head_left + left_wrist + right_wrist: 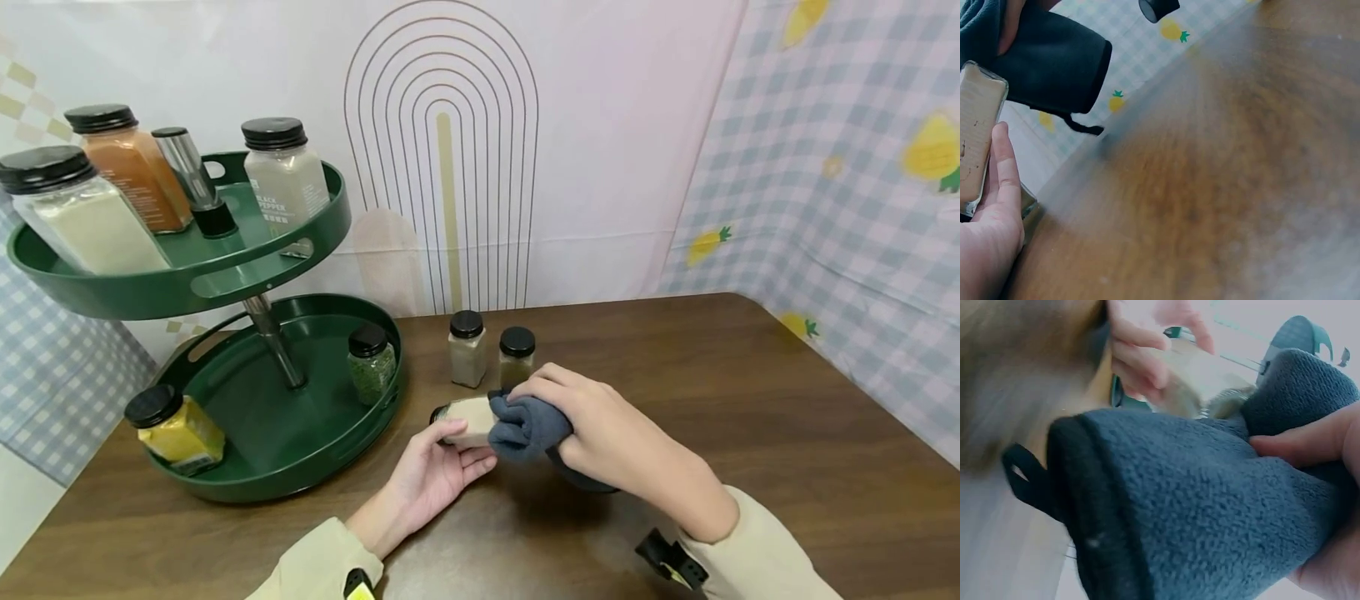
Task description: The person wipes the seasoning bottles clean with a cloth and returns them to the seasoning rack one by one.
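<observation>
My left hand holds a spice jar tipped on its side, thumb over it and fingers beneath. Pale powder fills the jar, and its black lid points left. Bunched in my right hand is a dark blue-grey cloth, which overlaps the jar's base end in the head view. In the right wrist view the folded towel shows a dark hem and a hanging loop, with the glass jar just beyond it. The left wrist view shows the jar's flat side along the fingers.
Two small black-lidded jars, one pale and one brownish, stand behind my hands. At left is a two-tier green rack. Its lower tier bears a yellow jar and a green-herb jar; larger jars stand on top.
</observation>
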The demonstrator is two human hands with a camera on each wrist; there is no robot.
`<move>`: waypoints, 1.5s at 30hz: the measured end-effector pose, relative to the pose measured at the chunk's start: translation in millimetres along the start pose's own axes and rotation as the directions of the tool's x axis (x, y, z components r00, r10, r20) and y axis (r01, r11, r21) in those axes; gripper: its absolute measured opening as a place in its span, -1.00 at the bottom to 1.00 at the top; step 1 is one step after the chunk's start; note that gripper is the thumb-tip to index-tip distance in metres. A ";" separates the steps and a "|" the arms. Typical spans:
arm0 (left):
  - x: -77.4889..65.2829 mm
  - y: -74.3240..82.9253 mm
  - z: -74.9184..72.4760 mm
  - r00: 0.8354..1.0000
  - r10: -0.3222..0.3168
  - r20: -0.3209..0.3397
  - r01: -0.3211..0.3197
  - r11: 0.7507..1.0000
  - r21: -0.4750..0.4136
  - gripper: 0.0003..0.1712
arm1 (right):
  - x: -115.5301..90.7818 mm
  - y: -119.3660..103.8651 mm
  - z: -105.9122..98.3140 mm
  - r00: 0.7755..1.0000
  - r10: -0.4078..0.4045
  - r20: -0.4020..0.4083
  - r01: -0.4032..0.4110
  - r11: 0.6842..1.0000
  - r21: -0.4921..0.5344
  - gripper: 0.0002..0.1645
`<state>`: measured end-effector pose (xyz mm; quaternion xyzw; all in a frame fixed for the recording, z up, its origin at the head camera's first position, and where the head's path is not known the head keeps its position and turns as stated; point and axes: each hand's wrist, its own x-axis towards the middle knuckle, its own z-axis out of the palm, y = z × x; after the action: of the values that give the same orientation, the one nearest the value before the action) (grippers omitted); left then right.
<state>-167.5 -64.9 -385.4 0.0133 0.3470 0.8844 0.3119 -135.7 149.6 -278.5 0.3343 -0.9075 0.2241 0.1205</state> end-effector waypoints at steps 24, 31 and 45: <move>-0.7 1.8 -1.0 1.000 0.020 0.007 -0.020 0.999 -0.047 -0.53 | -2.2 12.2 -11.6 0.970 0.091 0.227 -0.053 0.984 -0.167 -0.46; -0.7 1.4 -0.8 1.000 0.007 0.005 -0.007 1.000 -0.009 -0.44 | -6.0 6.4 -22.3 0.998 0.036 0.050 -0.027 0.986 -0.166 -0.32; -0.1 0.6 0.8 0.996 0.029 -0.080 -0.029 1.000 0.000 -0.50 | -3.5 7.6 -6.9 0.994 -0.012 0.106 0.020 0.997 -0.073 -0.35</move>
<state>-167.6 -64.8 -384.3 -0.0170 0.3583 0.8889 0.2849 -137.6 160.1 -276.2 0.3481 -0.9176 0.1713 0.0865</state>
